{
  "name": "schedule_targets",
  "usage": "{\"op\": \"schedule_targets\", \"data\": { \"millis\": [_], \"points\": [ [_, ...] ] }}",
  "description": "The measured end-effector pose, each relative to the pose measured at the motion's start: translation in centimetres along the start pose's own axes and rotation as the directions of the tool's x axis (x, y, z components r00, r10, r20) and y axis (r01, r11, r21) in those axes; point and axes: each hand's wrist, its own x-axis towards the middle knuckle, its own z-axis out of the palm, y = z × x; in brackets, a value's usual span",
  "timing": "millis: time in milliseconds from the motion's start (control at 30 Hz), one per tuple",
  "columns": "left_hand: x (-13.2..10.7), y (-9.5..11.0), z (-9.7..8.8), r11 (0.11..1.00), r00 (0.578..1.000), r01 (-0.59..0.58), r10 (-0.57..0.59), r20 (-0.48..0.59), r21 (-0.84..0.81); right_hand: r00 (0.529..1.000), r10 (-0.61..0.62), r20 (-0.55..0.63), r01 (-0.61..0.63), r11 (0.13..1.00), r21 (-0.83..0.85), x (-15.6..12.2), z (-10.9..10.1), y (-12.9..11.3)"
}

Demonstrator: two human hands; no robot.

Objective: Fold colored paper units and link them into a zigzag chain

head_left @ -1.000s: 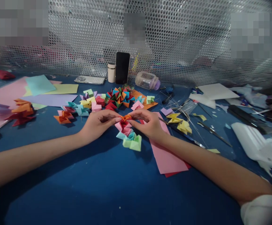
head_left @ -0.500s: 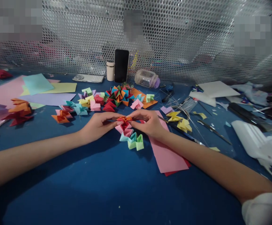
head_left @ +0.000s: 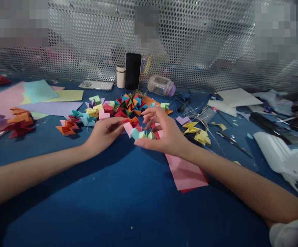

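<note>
A chain of folded paper pieces (head_left: 128,128), orange, red, pink, light blue and pale green, is held in the air over the blue table. My left hand (head_left: 105,134) pinches its orange and red end between thumb and fingers. Around the green end curves my right hand (head_left: 164,132), its fingers spread and its thumb below; whether it touches the paper is hard to tell. Behind the hands sits a multicoloured folded paper ball (head_left: 130,104). Several loose folded units, such as a teal one (head_left: 87,118) and an orange one (head_left: 68,128), lie left of it.
Pink paper (head_left: 187,173) lies under my right forearm. Yellow folded pieces (head_left: 202,137), a tweezers-like tool (head_left: 233,144) and a white glue gun (head_left: 277,154) are on the right. A phone (head_left: 133,71) stands by a tipped jar (head_left: 161,85), before a perforated metal panel (head_left: 95,41).
My right hand has let go of the orange end and opened around the green end. The chain's lower end has swung up and right; my left hand keeps its pinch.
</note>
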Motion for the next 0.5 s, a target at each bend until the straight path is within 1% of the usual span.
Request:
{"op": "schedule_targets", "data": {
  "millis": [67,133,200,333,400,500],
  "points": [
    [0.0,0.3,0.0,0.994,0.999,0.029,-0.027,0.018,-0.106,0.998,0.018,0.057,-0.008,0.984,-0.176,0.0,0.0,-0.7],
    [0.0,0.6,0.1,0.981,0.999,0.032,-0.024,0.042,-0.191,0.996,0.03,0.089,-0.005,0.963,-0.269,0.1,-0.2,-0.8],
    [-0.1,0.8,0.1,0.973,0.997,0.036,-0.02,0.07,-0.229,0.995,0.016,0.097,0.011,0.963,-0.271,0.3,-0.6,-0.3],
    [-0.3,0.9,0.0,0.971,0.988,0.025,0.013,0.156,-0.237,0.993,-0.077,0.09,0.093,0.979,-0.184,0.1,-2.3,1.1],
    [-0.5,1.0,0.0,0.972,0.978,0.001,0.048,0.203,-0.234,0.989,-0.106,0.099,0.121,0.98,-0.16,-0.6,-2.8,1.5],
    [-1.0,1.4,0.0,0.98,0.954,-0.055,0.109,0.281,-0.191,0.986,-0.125,0.111,0.141,0.978,-0.151,-2.0,-2.9,1.7]
  ]
}}
